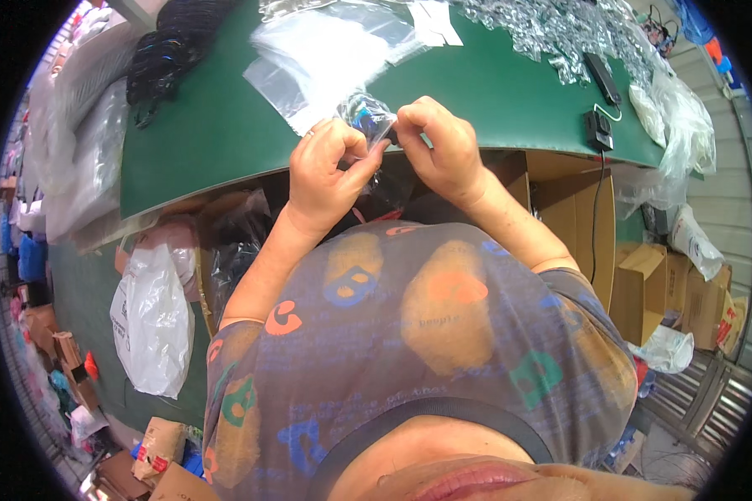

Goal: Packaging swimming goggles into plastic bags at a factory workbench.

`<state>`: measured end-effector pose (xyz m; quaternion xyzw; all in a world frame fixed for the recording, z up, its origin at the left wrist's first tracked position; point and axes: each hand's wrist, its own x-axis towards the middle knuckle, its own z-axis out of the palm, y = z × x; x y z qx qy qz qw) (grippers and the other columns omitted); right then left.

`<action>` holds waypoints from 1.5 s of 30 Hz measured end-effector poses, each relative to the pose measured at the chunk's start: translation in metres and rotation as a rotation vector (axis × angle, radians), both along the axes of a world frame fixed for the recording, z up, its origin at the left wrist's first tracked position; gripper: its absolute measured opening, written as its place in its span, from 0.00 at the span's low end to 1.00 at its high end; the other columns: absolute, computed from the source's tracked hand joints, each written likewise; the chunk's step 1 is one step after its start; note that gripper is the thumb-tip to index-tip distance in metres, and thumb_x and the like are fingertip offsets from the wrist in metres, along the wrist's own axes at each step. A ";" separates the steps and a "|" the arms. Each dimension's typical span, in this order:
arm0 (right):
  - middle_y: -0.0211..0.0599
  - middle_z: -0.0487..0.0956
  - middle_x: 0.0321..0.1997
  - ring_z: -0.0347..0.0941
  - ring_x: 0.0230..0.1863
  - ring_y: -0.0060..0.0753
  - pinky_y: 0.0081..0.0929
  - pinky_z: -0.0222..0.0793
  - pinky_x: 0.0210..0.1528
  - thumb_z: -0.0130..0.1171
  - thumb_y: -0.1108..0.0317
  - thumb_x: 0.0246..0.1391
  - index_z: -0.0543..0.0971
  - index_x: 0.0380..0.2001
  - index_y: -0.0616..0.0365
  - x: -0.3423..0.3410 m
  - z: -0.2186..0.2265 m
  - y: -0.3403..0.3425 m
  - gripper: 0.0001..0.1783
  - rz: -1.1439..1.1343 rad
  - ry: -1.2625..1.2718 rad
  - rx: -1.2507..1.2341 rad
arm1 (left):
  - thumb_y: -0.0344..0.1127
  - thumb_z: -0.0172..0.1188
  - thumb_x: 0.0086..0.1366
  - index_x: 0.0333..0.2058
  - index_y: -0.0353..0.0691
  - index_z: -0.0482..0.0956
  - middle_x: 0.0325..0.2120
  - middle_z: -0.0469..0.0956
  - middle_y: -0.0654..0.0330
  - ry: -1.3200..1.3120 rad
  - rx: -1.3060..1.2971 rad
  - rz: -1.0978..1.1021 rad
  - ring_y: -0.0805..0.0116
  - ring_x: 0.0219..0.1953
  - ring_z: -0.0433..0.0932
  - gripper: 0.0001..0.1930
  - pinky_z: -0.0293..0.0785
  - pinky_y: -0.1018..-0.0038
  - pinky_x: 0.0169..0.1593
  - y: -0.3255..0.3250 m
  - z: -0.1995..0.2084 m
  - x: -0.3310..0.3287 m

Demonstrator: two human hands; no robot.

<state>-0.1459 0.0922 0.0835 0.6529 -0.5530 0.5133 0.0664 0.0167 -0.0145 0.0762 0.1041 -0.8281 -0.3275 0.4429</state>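
A small clear plastic bag (368, 115) with something dark and bluish inside is held up at the near edge of the green table (209, 134). My left hand (330, 171) pinches its lower left side between thumb and fingers. My right hand (444, 150) is closed at the bag's right edge, fingertips pressed together there. What the bag contains is too small and shiny to name. Just beyond it lies a loose stack of flat clear bags (317, 54), spread toward the far side.
Shiny clear packets (535, 29) are heaped at the far right, near a black power adapter (598, 130) with a cable. A black plastic bundle (171, 58) lies far left. Cardboard boxes (576, 225) stand under the table; a white plastic bag (153, 321) hangs at left.
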 end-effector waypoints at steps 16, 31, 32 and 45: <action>0.29 0.79 0.32 0.72 0.28 0.16 0.17 0.69 0.31 0.60 0.83 0.52 0.78 0.40 0.61 0.001 0.036 0.093 0.12 0.092 -0.357 0.420 | 0.28 0.73 0.56 0.29 0.42 0.67 0.24 0.68 0.70 -0.305 0.672 -0.405 0.80 0.27 0.65 0.17 0.64 0.81 0.30 0.033 0.009 -0.015; 0.34 0.78 0.53 0.72 0.57 0.28 0.31 0.67 0.61 0.44 0.47 0.74 0.78 0.54 0.59 -0.007 -0.134 0.124 0.26 0.085 -0.891 0.381 | 0.32 0.70 0.61 0.27 0.48 0.64 0.20 0.73 0.67 -0.609 1.554 -0.898 0.81 0.15 0.66 0.18 0.74 0.80 0.27 0.063 -0.093 -0.018; 0.37 0.80 0.54 0.73 0.57 0.32 0.33 0.66 0.63 0.38 0.38 0.73 0.79 0.55 0.60 -0.001 -0.155 0.124 0.35 0.323 -1.195 0.484 | 0.32 0.70 0.61 0.27 0.48 0.64 0.20 0.73 0.67 -0.617 1.552 -0.894 0.81 0.15 0.66 0.18 0.74 0.80 0.27 0.065 -0.095 -0.019; 0.58 0.83 0.39 0.79 0.43 0.62 0.46 0.73 0.49 0.33 0.43 0.73 0.85 0.36 0.59 -0.008 -0.195 0.148 0.36 -0.010 -0.632 0.684 | 0.32 0.74 0.58 0.46 0.38 0.77 0.38 0.80 0.61 -0.476 0.273 -0.376 0.70 0.43 0.79 0.19 0.76 0.72 0.50 0.062 -0.080 -0.020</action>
